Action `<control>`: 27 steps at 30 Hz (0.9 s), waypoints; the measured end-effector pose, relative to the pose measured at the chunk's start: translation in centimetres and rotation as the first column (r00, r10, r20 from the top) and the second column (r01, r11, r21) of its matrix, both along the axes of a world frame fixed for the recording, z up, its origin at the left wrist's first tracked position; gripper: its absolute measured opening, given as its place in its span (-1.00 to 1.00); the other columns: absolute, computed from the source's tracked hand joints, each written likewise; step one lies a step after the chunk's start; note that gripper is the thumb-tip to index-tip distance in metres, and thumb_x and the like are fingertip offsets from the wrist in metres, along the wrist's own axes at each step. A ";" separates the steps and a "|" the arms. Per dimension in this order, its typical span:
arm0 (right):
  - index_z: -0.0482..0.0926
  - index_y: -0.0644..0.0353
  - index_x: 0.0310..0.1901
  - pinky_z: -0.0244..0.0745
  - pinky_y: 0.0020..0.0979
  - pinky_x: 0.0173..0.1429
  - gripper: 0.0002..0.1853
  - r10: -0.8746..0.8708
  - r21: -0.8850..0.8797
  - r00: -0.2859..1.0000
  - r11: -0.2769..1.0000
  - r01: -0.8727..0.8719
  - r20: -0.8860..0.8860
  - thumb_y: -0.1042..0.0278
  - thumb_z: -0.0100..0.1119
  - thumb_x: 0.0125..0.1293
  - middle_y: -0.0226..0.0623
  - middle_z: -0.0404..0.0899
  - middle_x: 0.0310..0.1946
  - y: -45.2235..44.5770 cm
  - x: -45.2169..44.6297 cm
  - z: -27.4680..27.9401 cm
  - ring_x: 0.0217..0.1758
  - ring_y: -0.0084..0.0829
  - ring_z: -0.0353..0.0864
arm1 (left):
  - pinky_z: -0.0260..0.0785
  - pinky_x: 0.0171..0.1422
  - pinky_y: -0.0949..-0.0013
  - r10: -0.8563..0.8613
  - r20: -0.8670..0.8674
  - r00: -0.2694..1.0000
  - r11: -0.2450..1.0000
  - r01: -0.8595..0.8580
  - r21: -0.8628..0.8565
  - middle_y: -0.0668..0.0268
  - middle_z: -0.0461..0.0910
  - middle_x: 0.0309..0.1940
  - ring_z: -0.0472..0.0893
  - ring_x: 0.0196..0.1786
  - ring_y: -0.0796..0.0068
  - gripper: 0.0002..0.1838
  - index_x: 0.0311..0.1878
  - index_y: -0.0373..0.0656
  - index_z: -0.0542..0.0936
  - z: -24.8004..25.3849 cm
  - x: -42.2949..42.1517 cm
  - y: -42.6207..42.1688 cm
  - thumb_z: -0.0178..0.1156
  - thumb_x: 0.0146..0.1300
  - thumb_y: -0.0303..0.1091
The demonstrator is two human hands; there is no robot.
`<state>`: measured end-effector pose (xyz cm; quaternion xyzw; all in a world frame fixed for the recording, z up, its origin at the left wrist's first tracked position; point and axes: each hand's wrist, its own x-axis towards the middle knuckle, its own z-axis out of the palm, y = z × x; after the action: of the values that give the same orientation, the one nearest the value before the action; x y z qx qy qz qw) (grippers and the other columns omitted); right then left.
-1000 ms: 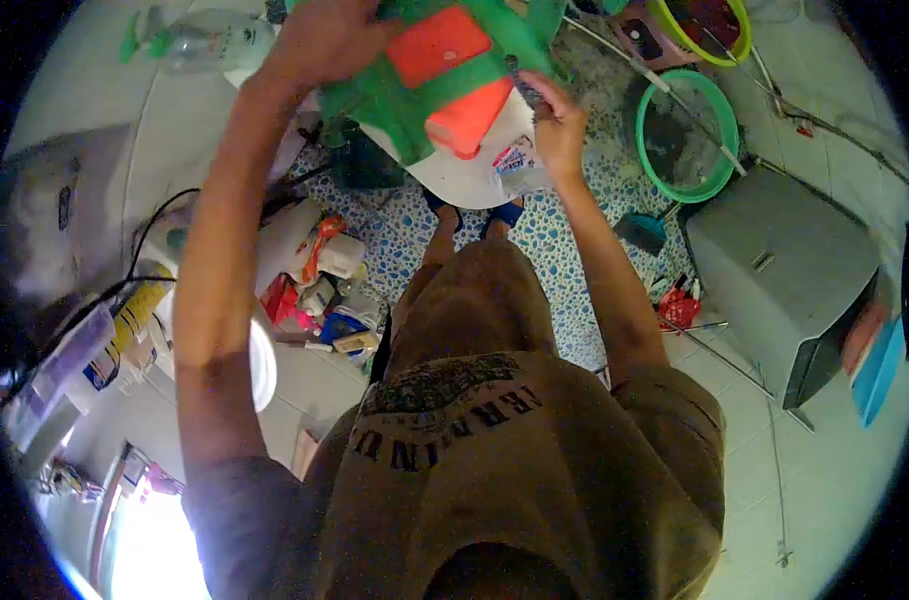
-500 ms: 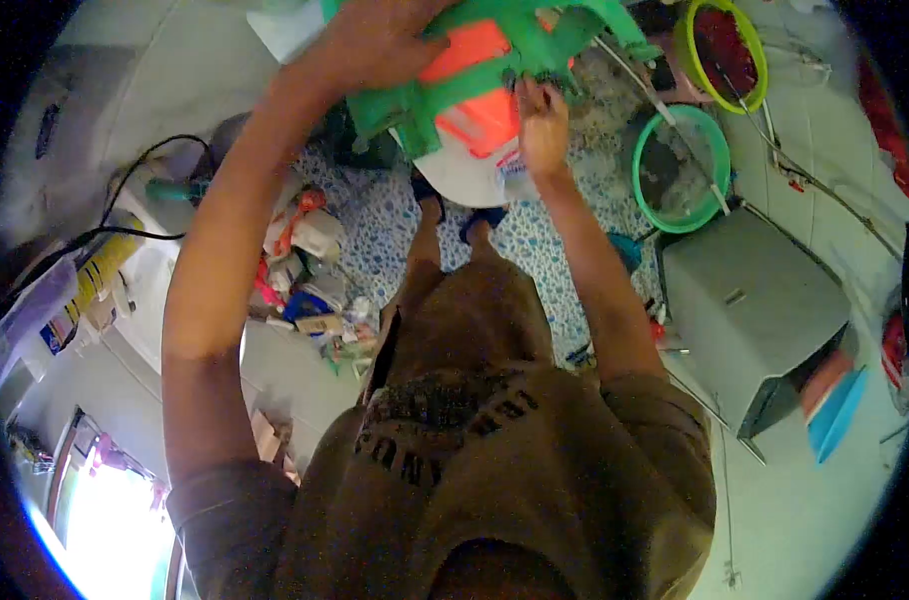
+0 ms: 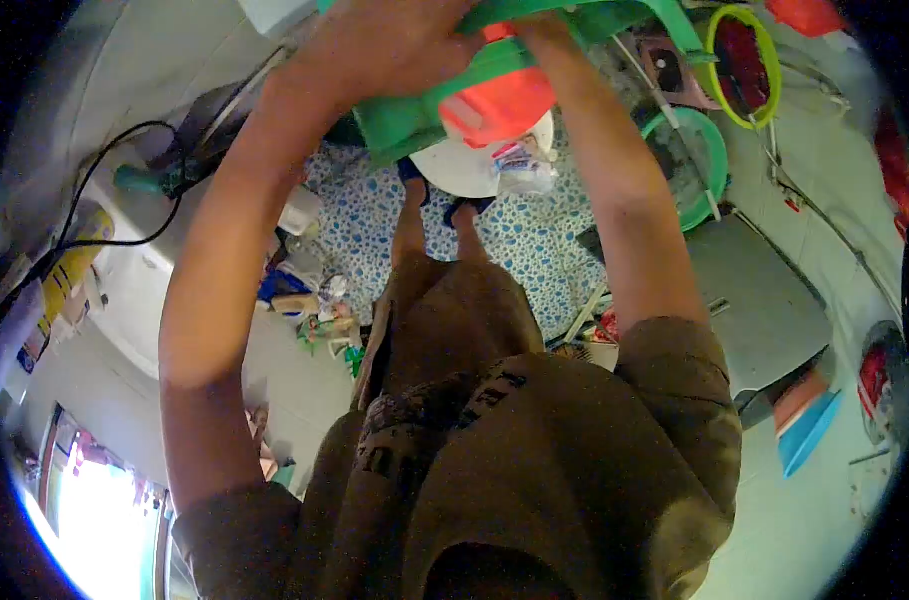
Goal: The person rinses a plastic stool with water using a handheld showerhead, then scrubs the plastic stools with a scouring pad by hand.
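Note:
A green plastic frame (image 3: 405,125), perhaps a small chair or stool, is held up at the top of the head view. A bright orange-red piece (image 3: 505,105) shows within it. My left hand (image 3: 405,45) is closed over the frame's left part, thumb side toward the middle. My right hand (image 3: 545,28) reaches up at the frame's far side, its fingers hidden by the frame and the picture's edge. Below them is a white rounded surface (image 3: 455,170) with a clear plastic packet (image 3: 525,170) at its right.
On the right stand a green basin (image 3: 720,150), a yellow-rimmed bucket (image 3: 772,60) and a grey box (image 3: 760,300). A blue basin (image 3: 810,435) leans beyond. To the left are a black cable (image 3: 180,150), a white sink (image 3: 140,290) and mixed clutter (image 3: 315,290) beside the pebble-patterned floor (image 3: 365,200).
My right hand has moved up from the frame's middle to its far side. The green frame has shifted a little upward and to the right, and the view has tilted slightly.

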<state>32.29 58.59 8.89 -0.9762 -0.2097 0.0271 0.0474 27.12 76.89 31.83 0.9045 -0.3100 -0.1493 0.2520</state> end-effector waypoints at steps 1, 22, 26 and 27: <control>0.57 0.22 0.01 0.42 -0.21 0.21 -0.57 0.080 -0.040 0.990 0.996 -0.075 0.114 0.40 0.14 0.03 -0.16 0.54 0.04 -0.2 -0.2 -0.2 0.10 -0.19 0.48 | 0.40 -0.29 0.02 -0.001 0.078 0.997 0.999 0.005 -0.049 -0.10 0.55 -0.47 0.56 -0.42 -0.12 -0.20 0.39 -0.33 0.19 -0.3 0.3 0.1 0.18 0.00 -0.43; 0.58 0.24 0.05 0.40 -0.20 0.24 -0.55 0.165 -0.058 0.934 0.986 -0.154 0.317 0.50 0.08 0.04 -0.17 0.54 0.13 -5.1 -7.2 1.1 0.12 -0.24 0.51 | 0.36 -0.35 0.03 -0.050 0.183 0.982 0.999 0.053 -0.010 -0.01 0.49 -0.59 0.52 -0.49 0.00 -0.19 0.41 -0.29 0.18 -2.4 0.2 1.1 0.14 0.00 -0.39; 0.55 0.26 0.07 0.39 -0.19 0.26 -0.52 0.128 -0.053 0.953 0.992 -0.118 0.275 0.54 0.09 0.02 -0.12 0.51 0.15 -8.0 -11.9 2.7 0.17 -0.18 0.49 | 0.38 -0.31 0.02 -0.051 0.028 0.998 0.976 0.044 0.213 -0.02 0.52 -0.54 0.55 -0.45 -0.03 -0.22 0.40 -0.26 0.20 0.4 -0.1 -0.7 0.14 0.04 -0.34; 0.54 0.27 0.08 0.38 -0.19 0.28 -0.52 0.098 -0.056 0.953 0.995 -0.085 0.286 0.55 0.08 0.02 -0.09 0.51 0.15 -7.8 -11.8 2.2 0.18 -0.17 0.48 | 0.38 -0.31 0.02 -0.051 0.029 0.998 0.976 0.043 0.215 -0.02 0.52 -0.54 0.55 -0.45 -0.03 -0.22 0.40 -0.26 0.20 0.3 -0.1 -0.8 0.14 0.04 -0.34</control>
<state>20.49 50.78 11.13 -0.9598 -0.2588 -0.1085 -0.0059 27.06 76.12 32.14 0.9213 -0.3177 -0.1721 0.1441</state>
